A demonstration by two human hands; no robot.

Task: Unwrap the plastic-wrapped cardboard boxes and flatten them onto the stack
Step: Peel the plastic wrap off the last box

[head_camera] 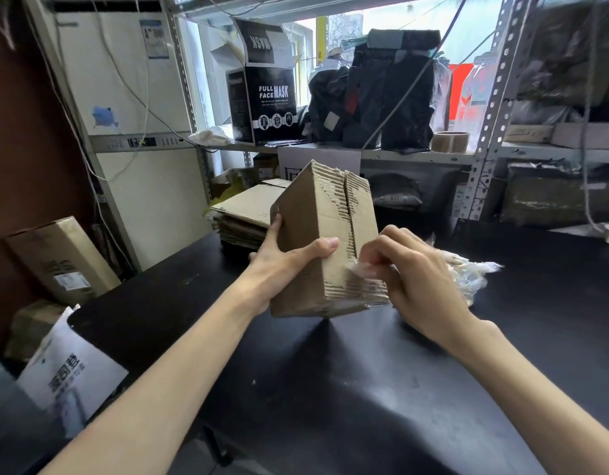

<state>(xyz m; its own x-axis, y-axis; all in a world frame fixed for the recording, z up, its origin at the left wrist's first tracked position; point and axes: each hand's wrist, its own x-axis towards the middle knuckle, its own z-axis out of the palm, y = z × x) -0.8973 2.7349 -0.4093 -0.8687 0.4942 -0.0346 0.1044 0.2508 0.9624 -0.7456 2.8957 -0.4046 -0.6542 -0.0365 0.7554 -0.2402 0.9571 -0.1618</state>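
A brown cardboard box (316,221) with torn, ribbed flaps is held above the black table (330,389). My left hand (282,265) grips its left side, thumb across the front face. My right hand (412,279) pinches a strip of clear plastic tape (359,269) at the box's lower right edge. Crumpled clear plastic wrap (470,272) lies on the table just behind my right hand. A stack of flattened cardboard (241,214) sits at the table's far edge, behind the box.
Metal shelving behind holds a black "Full Face Mask" carton (262,101), dark bagged parcels (375,97) and a tape roll (450,141). A long brown carton (59,258) leans at the left, and a white printed package (66,368) lies below it.
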